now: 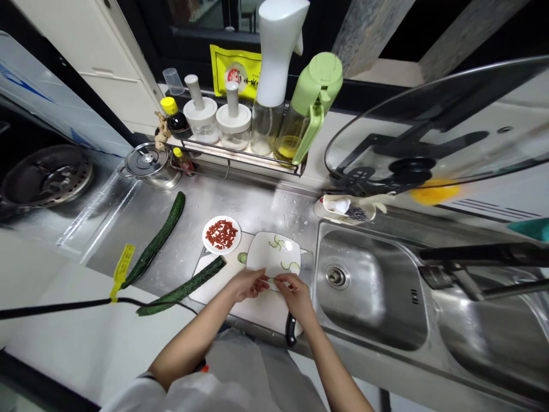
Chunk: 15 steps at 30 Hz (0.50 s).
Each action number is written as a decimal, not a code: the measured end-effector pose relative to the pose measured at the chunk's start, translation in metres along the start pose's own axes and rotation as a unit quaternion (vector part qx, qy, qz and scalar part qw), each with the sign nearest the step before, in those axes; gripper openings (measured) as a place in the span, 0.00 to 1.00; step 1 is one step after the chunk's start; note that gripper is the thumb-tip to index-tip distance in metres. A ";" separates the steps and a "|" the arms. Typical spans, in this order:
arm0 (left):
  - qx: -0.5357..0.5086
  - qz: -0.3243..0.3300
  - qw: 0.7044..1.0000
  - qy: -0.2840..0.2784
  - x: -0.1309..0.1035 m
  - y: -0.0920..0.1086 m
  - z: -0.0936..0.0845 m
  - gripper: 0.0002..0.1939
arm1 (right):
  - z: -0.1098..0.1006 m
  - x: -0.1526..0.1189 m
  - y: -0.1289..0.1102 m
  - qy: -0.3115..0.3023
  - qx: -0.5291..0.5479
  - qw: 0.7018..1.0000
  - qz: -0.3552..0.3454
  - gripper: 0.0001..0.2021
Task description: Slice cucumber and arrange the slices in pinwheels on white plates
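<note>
Over the near edge of a white square plate (259,252), my left hand (246,285) and my right hand (297,293) meet with their fingertips pinched on a small thin cucumber slice (271,280). Several curved cucumber slices (278,243) lie in a pinwheel on the plate, and a few more form a wavy line at its right. The plate rests on a light cutting board (261,313). Left of it on the board are some stacked cucumber slices (242,258) and a cut cucumber (189,289). A knife (291,331) shows its black handle beside my right wrist.
A white plate of dried red berries (222,235) and a whole cucumber (158,240) lie to the left. The sink (369,286) is on the right. Behind stand a steel pot (152,166), a rack (240,153) of jars and bottles, and a large glass lid (429,131).
</note>
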State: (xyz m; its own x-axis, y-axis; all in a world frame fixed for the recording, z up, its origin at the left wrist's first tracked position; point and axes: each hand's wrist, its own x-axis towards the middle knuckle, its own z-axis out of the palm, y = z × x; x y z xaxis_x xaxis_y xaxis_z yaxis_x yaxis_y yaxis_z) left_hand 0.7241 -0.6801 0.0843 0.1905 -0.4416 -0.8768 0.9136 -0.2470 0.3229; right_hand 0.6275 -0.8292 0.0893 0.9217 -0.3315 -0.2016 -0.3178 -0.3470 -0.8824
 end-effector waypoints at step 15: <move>0.011 0.056 0.998 -0.006 0.021 0.008 0.016 0.23 | -0.006 -0.010 0.015 0.021 0.093 0.987 0.126 0.17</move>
State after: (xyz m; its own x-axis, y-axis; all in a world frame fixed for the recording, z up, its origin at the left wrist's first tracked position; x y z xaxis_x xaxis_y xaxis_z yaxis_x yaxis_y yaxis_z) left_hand 0.7291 -0.7051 0.0742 0.2864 -0.4782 -0.8302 0.8788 -0.2140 0.4265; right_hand 0.6119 -0.8362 0.0809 0.8073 -0.4247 -0.4097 -0.4854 -0.0832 -0.8703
